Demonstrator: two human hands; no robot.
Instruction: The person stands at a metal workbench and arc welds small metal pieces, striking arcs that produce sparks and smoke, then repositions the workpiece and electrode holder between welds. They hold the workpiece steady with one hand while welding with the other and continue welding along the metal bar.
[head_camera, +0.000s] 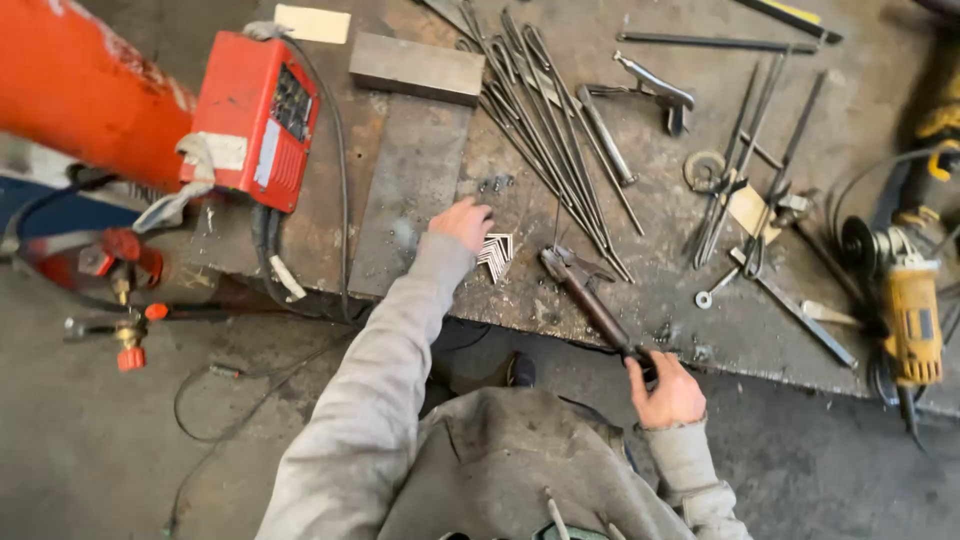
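**Hands at the welding desk: tongs and chevron pieces**

Tongs (585, 290), long and dark, lay slanted across the near edge of the steel desk (420, 190), jaws toward the far left, handles toward the near right. Right hand (668, 392) was closed around the handle ends, just off the desk's near edge. Left hand (462, 222) rested flat on the desk, fingers (478, 210) spread and open, gripping nothing, just left of a small stack of bright chevron-shaped pieces (496, 255). The stack sat between the left hand and the tong jaws, near both; whether the hand touched it could not be told.

Also present:
- bundle of thin dark rods (545, 130), fanned out beyond the stack;
- rectangular steel block (415, 68), far side;
- red welding unit (255, 118) with cables, far left, beside an orange cylinder (75, 85);
- yellow angle grinder (910, 320), right edge;
- locking pliers (655, 95) and more rods, far right.

Handling note, as a judgement: a firm grip low on the handles gave leverage; the jaws would best close squarely on one chevron piece, with the left hand's fingers kept clear of them.
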